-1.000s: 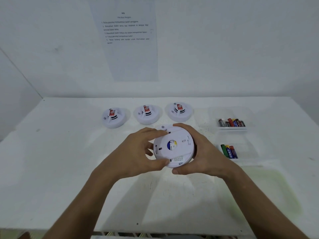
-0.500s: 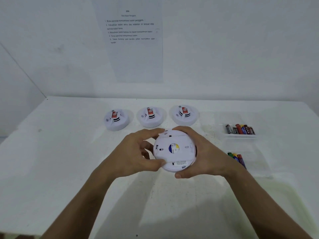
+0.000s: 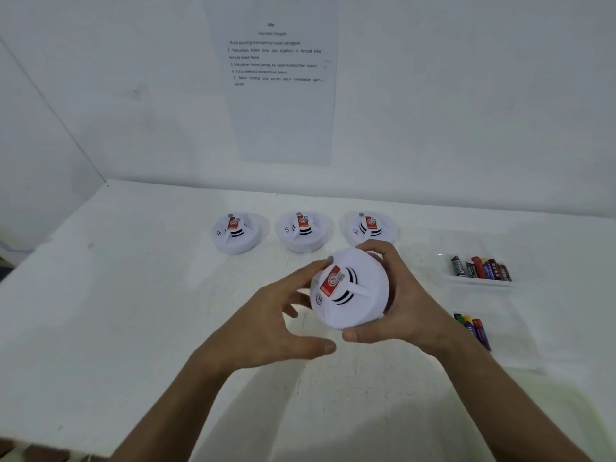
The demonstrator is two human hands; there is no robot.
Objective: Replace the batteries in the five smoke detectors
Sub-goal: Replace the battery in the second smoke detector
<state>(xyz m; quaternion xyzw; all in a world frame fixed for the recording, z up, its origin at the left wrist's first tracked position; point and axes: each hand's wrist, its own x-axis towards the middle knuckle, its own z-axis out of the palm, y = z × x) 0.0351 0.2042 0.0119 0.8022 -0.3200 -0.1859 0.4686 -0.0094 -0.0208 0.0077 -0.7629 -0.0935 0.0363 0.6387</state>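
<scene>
White, round plastic smoke detector [image 3: 350, 290] sits face-up above the white surface [image 3: 133, 311], gripped at its rim by the right hand [image 3: 405, 298] while the left hand [image 3: 266, 325] loosens, fingers spread; it looks light, rigid and smooth, best held by the edge.

White table [image 3: 133, 311] against white walls [image 3: 466, 95] (1 printed sheet [image 3: 280, 95] taped up).

Smoke detectors: four, one held [image 3: 350, 288], three in row [image 3: 302, 231]. Battery trays: two [image 3: 480, 281]. Wall sheet: one [image 3: 276, 81].
</scene>
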